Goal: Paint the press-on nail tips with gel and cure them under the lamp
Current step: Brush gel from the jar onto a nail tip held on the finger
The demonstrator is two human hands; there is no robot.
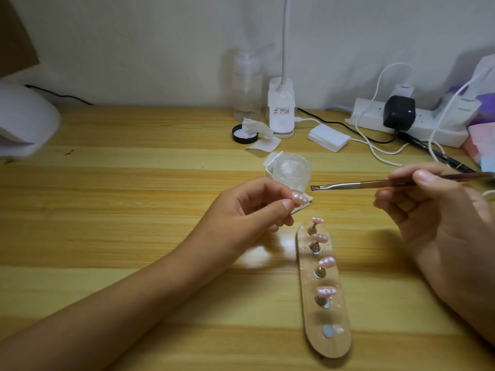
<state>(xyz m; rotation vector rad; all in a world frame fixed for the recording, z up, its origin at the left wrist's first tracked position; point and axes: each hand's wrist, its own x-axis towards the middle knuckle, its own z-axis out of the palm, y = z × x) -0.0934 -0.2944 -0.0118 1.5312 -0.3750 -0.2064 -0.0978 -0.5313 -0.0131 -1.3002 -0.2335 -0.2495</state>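
One wooden desk (120, 236), nail-tip holder (334, 341), white wall (134, 44) behind.

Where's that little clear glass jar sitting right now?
In the head view, the glass jar stands on the table right of centre, just beyond the left hand and beside the bristle end of the brush.

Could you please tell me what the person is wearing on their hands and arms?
Nothing that shows: the left hand and right hand are bare, without gloves or rings, and the left forearm and right wrist carry no sleeve, watch or bracelet.
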